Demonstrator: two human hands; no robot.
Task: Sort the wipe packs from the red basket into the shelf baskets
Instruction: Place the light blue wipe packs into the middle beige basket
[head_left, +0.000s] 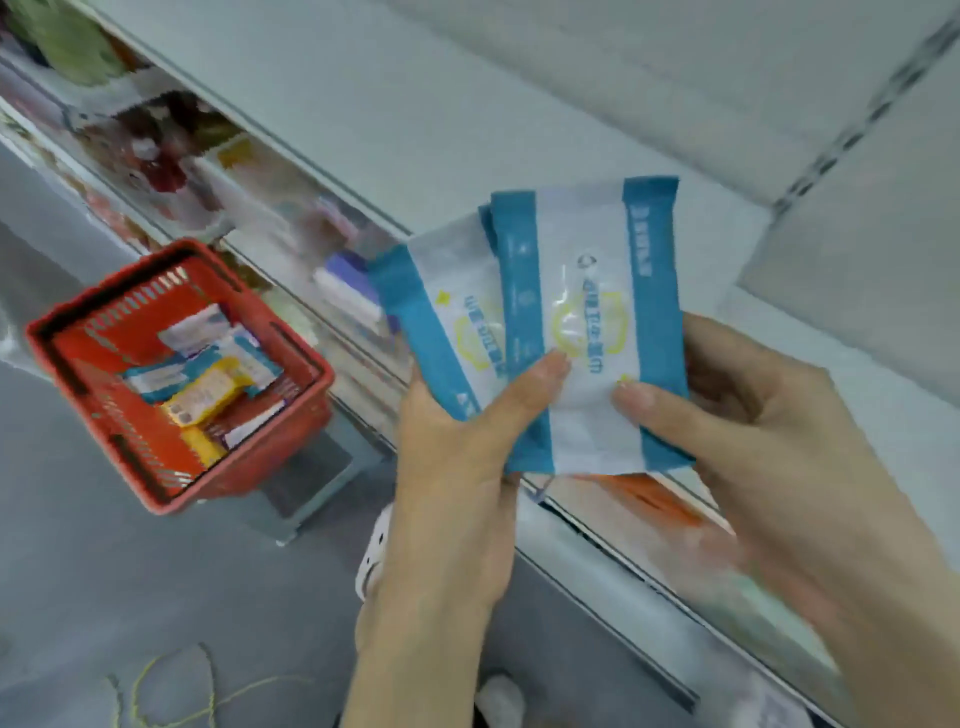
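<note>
Well right of the red basket (249, 467), where more packs (202, 384) lie, we hold two fanned blue-and-white wipe packs (592, 312) before the shelf (467, 130), left hand (457, 457) pinching both, right hand (753, 415) pinching the front one; the slick, overlapped wrappers could slide apart and drop.

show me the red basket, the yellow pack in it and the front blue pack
red basket (260, 470), head view, near outer wall
yellow pack (208, 397), head view, its middle
front blue pack (592, 332), head view, white centre panel
</note>
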